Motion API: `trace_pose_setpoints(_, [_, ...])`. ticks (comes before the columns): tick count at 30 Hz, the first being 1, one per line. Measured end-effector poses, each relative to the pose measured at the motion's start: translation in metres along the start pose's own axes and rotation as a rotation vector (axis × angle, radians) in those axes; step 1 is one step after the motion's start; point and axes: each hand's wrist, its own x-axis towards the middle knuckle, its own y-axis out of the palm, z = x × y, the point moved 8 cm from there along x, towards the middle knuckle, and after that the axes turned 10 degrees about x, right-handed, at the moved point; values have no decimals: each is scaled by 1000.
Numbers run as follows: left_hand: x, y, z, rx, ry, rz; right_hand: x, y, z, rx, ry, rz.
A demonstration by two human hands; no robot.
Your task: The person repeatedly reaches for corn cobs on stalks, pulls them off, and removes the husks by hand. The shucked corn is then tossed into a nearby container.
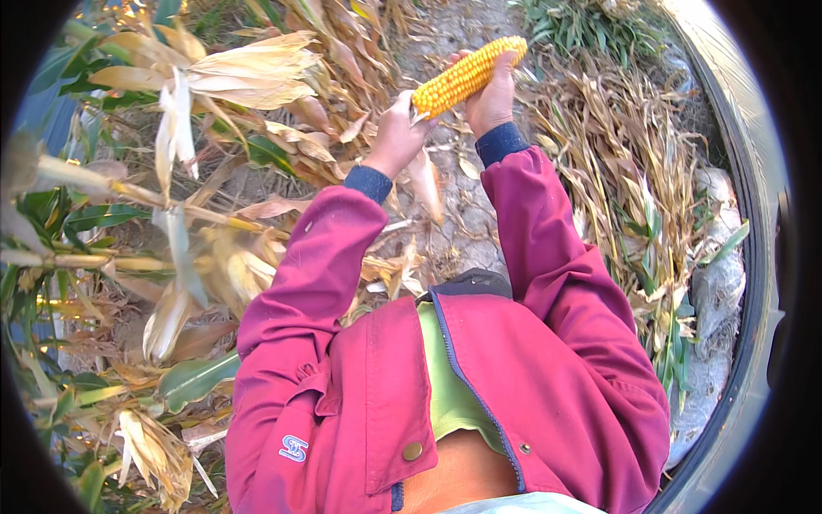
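A husked ear of yellow corn (467,77) is held out in front of me, tilted with its far end up and to the right. My left hand (398,132) grips it at the lower end, where a pale bit of stalk or husk shows by the fingers. My right hand (493,96) wraps the upper part from below, its thumb lying along the kernels near the tip. Some fingers of both hands are hidden behind the ear. A dry husk leaf (425,183) shows just below my left hand.
Standing corn stalks (148,199) fill the left side, with opened dry husks (250,70) and green leaves (199,382). Cut dry stalks and leaves (603,154) lie heaped on the right, beside a plastic-covered edge (713,308). Cracked soil (459,212) runs between them.
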Motion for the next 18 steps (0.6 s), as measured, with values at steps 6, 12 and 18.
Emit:
trace_pose_setpoints(6, [11, 109, -15, -54, 8, 446, -8, -68, 26, -441, -64, -139])
trace_pose_setpoints(12, [-25, 192, -10, 439, 339, 977, 4, -66, 72, -1304, -75, 513])
trace_pose_setpoints(18, [27, 130, 47, -414, -183, 452, -34, -204, 44, 33, 554, -329])
